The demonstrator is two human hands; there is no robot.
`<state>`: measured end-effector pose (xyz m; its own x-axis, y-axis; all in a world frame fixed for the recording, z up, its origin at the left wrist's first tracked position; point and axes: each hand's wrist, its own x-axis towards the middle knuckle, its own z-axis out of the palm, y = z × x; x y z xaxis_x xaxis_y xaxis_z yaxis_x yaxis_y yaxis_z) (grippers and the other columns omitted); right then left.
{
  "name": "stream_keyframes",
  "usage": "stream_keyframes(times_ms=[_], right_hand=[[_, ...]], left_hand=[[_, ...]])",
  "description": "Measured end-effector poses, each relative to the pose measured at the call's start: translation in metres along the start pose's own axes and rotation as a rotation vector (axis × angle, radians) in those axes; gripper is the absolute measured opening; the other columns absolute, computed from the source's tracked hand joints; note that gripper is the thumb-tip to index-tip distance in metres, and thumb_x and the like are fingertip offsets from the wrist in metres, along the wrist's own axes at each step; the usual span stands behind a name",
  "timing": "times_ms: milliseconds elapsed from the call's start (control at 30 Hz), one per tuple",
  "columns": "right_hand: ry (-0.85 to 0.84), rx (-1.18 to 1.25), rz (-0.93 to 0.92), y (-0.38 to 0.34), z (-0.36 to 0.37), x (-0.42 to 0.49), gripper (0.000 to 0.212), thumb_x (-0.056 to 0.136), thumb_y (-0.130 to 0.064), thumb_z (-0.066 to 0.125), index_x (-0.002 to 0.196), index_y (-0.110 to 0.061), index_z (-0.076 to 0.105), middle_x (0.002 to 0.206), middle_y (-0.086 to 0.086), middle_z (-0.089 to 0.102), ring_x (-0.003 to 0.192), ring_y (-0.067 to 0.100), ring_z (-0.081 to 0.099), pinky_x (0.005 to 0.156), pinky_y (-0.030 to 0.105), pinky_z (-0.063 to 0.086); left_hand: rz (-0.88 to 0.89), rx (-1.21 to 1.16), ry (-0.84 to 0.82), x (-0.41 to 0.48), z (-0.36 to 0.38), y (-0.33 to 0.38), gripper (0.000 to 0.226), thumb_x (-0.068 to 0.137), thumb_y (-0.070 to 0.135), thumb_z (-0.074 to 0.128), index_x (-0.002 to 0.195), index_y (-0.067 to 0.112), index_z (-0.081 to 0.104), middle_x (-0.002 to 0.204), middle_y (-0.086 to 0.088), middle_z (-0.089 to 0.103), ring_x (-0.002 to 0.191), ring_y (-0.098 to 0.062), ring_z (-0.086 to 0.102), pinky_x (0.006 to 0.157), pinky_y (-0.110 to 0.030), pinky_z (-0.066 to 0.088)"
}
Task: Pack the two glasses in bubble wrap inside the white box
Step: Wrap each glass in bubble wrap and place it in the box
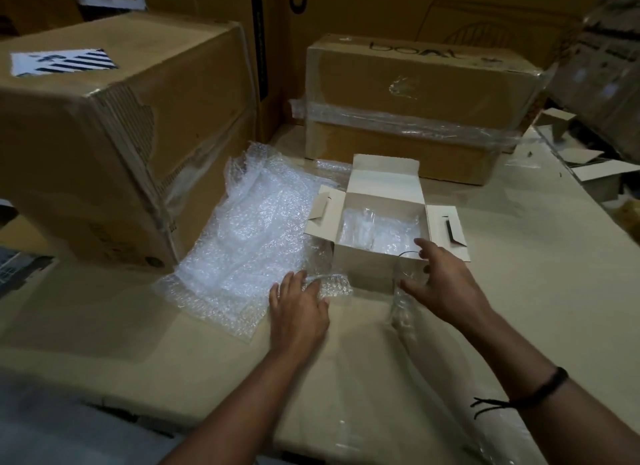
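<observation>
Clear glass (398, 307) stands on the table (346, 378), held by the right grip (441, 286), whose fingers curl round its side. Just beyond that grip sits the open white box (363, 267). The left grip (298, 305) rests with loose fingers on a bubble wrap sheet (249, 257).

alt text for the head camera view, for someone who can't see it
A person's right hand reaches around a clear glass standing at the near corner of an open white box with bubble wrap inside, while the left hand rests on a loose bubble wrap sheet beside it. Large brown cartons stand around them on a beige work surface.
</observation>
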<state>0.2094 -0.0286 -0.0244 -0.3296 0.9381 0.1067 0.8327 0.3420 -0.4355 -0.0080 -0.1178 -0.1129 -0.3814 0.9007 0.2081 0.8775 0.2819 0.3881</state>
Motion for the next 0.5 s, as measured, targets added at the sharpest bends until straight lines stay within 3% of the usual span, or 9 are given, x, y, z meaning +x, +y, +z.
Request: stream_keyframes(times_ms=[233,367,500], right_hand=[[0.094,0.134,-0.053,-0.035,0.033,-0.011,0.083,0.079,-0.037,0.077,0.147,-0.016,0.035,0.137,0.009,0.054,0.119,0.025,0.055,0.095,0.04,0.048],[0.154,0.187,-0.017,-0.04,0.044,-0.012,0.087,0.079,-0.036,0.078,0.149,-0.012,0.031,0.143,0.009,0.05,0.125,0.025,0.051,0.1,0.038,0.045],[0.114,0.414,0.124,-0.028,0.055,-0.026,0.108,0.069,-0.037,0.086,0.152,-0.013,0.023,0.153,0.008,0.038,0.137,0.024,0.04,0.11,0.04,0.038]], left_hand=[[0.055,-0.187,0.215,-0.004,-0.002,-0.003,0.038,0.074,-0.002,0.065,0.106,0.015,0.073,0.128,-0.008,0.061,0.129,-0.029,0.048,0.109,-0.05,0.027],[0.067,-0.325,0.414,-0.006,-0.008,-0.005,0.04,0.068,-0.002,0.055,0.095,0.019,0.075,0.118,-0.003,0.066,0.116,-0.022,0.053,0.102,-0.048,0.034],[0.182,-0.227,0.511,0.01,-0.023,-0.021,0.032,0.072,0.002,0.06,0.094,0.021,0.074,0.112,0.001,0.067,0.108,-0.019,0.056,0.098,-0.043,0.034]])
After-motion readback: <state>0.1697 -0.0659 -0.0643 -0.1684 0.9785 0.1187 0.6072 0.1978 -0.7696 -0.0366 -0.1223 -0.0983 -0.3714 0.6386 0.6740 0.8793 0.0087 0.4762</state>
